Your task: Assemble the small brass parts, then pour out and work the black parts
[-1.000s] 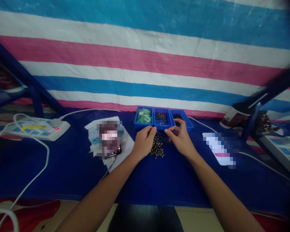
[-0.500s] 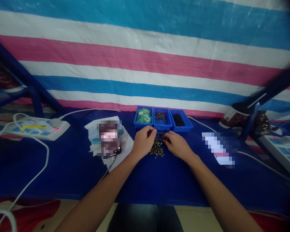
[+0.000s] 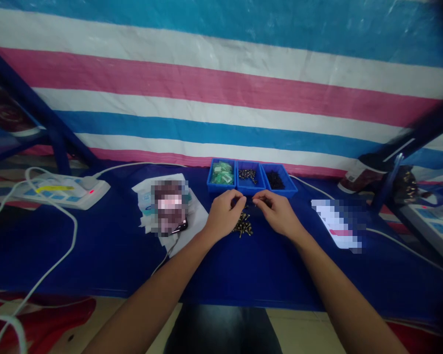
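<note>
A small heap of brass-coloured screws (image 3: 243, 226) lies on the blue table cover, just in front of three blue trays. My left hand (image 3: 223, 215) rests at the heap's left side with its fingers curled in a pinch over the screws. My right hand (image 3: 275, 212) hovers at the heap's right side, fingers also drawn together; what either pinch holds is too small to make out. The left tray (image 3: 221, 175) holds green plastic pieces, the middle tray (image 3: 248, 177) holds brass screws, the right tray (image 3: 278, 181) holds black screws.
A phone on white papers (image 3: 170, 209) lies left of my hands. A white power strip (image 3: 61, 189) with trailing cables sits at far left. A blurred white card (image 3: 339, 226) lies to the right, with a dark bottle (image 3: 358, 177) and another power strip (image 3: 433, 221) beyond. A striped tarp hangs behind.
My right hand came back from the right tray down to the screw heap, then lifted slightly in a pinch. My left hand stayed by the heap. The view shifted a little.
</note>
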`<state>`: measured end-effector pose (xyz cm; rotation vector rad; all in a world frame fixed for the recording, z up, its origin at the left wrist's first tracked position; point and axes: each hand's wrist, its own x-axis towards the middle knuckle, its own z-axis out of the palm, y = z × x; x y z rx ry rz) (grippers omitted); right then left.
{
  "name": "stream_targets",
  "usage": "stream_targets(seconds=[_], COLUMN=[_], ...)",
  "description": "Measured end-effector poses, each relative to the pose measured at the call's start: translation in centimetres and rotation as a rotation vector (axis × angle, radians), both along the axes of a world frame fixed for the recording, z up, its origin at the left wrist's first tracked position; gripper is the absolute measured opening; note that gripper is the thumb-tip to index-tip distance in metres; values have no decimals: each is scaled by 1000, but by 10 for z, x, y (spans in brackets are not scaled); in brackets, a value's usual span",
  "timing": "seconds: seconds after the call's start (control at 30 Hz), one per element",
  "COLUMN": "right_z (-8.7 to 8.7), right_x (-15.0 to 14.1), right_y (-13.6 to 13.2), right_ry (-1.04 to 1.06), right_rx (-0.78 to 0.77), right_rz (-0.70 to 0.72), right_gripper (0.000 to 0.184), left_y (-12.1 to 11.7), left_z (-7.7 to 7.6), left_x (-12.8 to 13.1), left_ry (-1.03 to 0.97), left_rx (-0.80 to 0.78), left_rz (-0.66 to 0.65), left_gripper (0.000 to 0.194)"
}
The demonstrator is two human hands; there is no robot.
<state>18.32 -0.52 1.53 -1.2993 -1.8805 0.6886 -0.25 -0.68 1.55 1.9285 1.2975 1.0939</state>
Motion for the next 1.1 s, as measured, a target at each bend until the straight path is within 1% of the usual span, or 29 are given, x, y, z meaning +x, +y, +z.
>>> stream_targets(seconds=[0.17, 0.33, 0.6, 0.93, 1.0, 1.1], right_z=[1, 2, 0, -2, -1, 2], right_x=[-6, -13, -14, -20, -20, -18], right_y=[-4, -6, -4, -2, -3, -6], right_ry=[161, 274, 411, 480, 444, 345], right_rx=[-30, -77, -169, -194, -204, -212], right_rz=[-19, 23, 82, 22, -1, -2], right_gripper=[21, 21, 23, 25, 28, 40], left_y=[-3, -5, -5, -6, -6, -5], left_z=[3, 5, 3, 6, 7, 6], left_x=[2, 3, 5, 5, 5, 3], left_ry=[26, 29, 4, -15, -16, 8], left_rx=[25, 20, -6, 22, 23, 38], left_rz=[-58, -120, -139, -126, -112, -76], left_gripper=[24, 25, 21, 23, 24, 21])
